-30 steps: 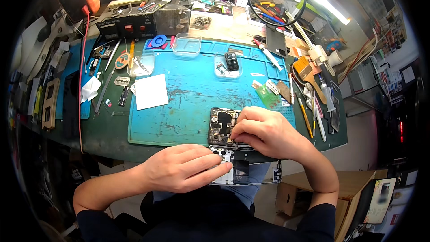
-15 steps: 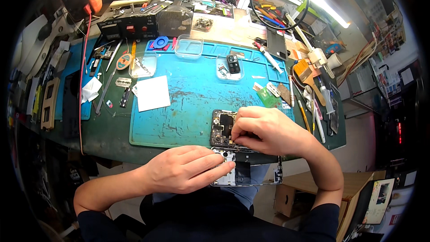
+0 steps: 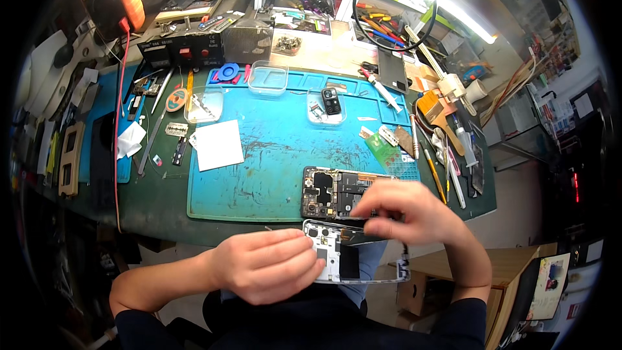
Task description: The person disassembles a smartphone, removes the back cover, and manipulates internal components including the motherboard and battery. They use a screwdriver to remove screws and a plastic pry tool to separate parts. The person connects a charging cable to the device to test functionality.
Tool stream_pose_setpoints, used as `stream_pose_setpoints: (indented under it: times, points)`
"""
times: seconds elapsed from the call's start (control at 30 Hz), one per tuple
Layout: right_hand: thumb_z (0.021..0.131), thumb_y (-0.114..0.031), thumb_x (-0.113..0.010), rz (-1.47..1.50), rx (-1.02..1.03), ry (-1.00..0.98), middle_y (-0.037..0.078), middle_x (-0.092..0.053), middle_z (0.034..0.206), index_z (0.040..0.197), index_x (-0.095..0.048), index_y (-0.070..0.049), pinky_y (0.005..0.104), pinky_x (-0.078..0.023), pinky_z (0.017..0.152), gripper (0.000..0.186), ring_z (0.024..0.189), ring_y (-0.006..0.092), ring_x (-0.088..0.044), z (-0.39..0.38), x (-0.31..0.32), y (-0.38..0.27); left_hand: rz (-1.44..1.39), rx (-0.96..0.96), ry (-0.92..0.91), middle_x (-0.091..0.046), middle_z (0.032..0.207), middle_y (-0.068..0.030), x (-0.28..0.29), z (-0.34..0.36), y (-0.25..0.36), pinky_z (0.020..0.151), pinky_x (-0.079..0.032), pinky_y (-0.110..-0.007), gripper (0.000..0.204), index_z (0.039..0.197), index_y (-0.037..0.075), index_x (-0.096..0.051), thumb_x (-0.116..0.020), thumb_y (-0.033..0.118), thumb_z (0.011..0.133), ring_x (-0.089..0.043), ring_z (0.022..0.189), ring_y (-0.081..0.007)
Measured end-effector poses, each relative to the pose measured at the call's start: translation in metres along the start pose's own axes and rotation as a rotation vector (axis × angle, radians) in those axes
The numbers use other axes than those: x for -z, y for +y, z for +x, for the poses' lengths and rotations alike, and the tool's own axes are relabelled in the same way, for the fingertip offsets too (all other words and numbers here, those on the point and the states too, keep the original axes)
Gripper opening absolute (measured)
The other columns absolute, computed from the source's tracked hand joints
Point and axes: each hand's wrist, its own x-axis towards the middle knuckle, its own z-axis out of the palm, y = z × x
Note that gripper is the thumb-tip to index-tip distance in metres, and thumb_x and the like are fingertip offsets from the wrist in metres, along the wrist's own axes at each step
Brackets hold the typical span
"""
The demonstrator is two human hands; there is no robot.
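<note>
An opened phone [image 3: 324,191], its board, black battery and inner parts bare, lies on the near edge of the blue mat [image 3: 259,149]. Just below it, over the table's front edge, is a thin phone frame [image 3: 350,262] with a white section on the left and a black patch in the middle. My left hand [image 3: 265,264] is closed on the left end of that frame. A slim metallic tip juts out above its fingers; I cannot make out its kind. Over the right end of the opened phone hovers my right hand [image 3: 414,210], thumb and forefinger apart with nothing visible between them.
A white square pad [image 3: 219,145] lies on the mat. Farther back, a clear tray [image 3: 317,115] holds a black camera cover [image 3: 330,100]. To the right are a green card [image 3: 382,151], a syringe [image 3: 465,137] and a brush [image 3: 435,114]. A red cable [image 3: 118,155] runs down the left.
My right hand has lifted off the opened phone's board and moved right, its fingers parting. My left hand has shifted slightly down with the frame, uncovering more of its white section.
</note>
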Motion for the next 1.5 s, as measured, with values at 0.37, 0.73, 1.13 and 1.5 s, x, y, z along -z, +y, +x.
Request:
stream_pose_setpoints:
  times: [0.37, 0.73, 1.13, 1.5]
  points:
    - [0.112, -0.019, -0.055, 0.297, -0.488, 0.778, -0.006, -0.053, 0.074, 0.124, -0.069, 0.004, 0.0204, -0.033, 0.059, 0.029, 0.065, 0.0014, -0.043, -0.049, 0.047, 0.037, -0.062, 0.593, -0.279, -0.061, 0.140, -0.0196, 0.007, 0.022, -0.028, 0.114, -0.047, -0.047, 0.087, 0.152, 0.000, -0.049, -0.090, 0.031, 0.082, -0.056, 0.135, -0.0386]
    - [0.093, -0.012, -0.077, -0.999, -0.241, 0.883, 0.011, -0.070, 0.111, 0.114, -0.075, -0.005, 0.0445, -0.050, 0.099, 0.023, 0.108, 0.0314, -0.065, -0.014, 0.047, 0.059, -0.222, 0.544, -0.398, -0.065, 0.124, -0.0161, -0.007, 0.021, -0.060, 0.107, -0.047, -0.046, 0.101, 0.156, 0.001, -0.043, -0.095, 0.029, 0.073, -0.060, 0.121, -0.0351]
    - [0.091, -0.017, -0.079, -0.412, 0.159, 0.181, 0.005, -0.067, 0.097, 0.100, -0.076, -0.012, 0.0403, -0.054, 0.081, 0.011, 0.094, 0.0282, -0.067, 0.062, -0.005, 0.036, -0.357, 0.550, -0.406, -0.063, 0.139, -0.0120, 0.001, 0.002, -0.088, 0.114, -0.043, -0.046, 0.106, 0.161, 0.005, -0.038, -0.094, 0.031, 0.075, -0.057, 0.130, -0.0334]
    - [0.090, -0.013, -0.080, -0.304, 0.196, 0.161, 0.005, -0.068, 0.095, 0.104, -0.078, -0.012, 0.0394, -0.053, 0.081, 0.014, 0.091, 0.0276, -0.068, 0.064, -0.004, 0.047, -0.334, 0.555, -0.397, -0.062, 0.140, -0.0122, 0.000, 0.000, -0.086, 0.114, -0.043, -0.046, 0.106, 0.161, 0.004, -0.038, -0.094, 0.032, 0.075, -0.056, 0.130, -0.0332]
